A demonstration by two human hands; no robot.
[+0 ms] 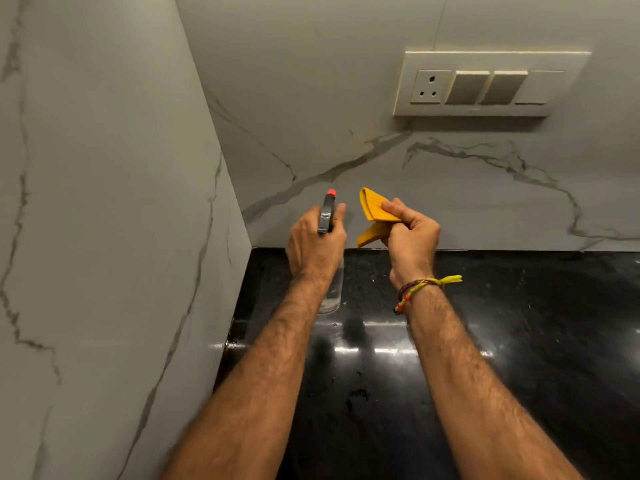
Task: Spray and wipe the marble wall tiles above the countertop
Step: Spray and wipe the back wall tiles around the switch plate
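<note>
My left hand (313,242) grips a spray bottle (327,211) with a black head and red nozzle tip, aimed at the back marble wall (346,98); its clear body hangs below my wrist. My right hand (410,230) pinches a folded yellow cloth (372,207) just right of the bottle, held a little off the wall. Grey veins run across the white marble tiles on the back wall and on the left side wall (104,202). Both hands hover above the black countertop (519,341) near the corner.
A cream switch plate with a socket and switches (485,84) is mounted on the back wall at upper right. The glossy black countertop reflects lights. The two walls meet in a corner at left of my hands.
</note>
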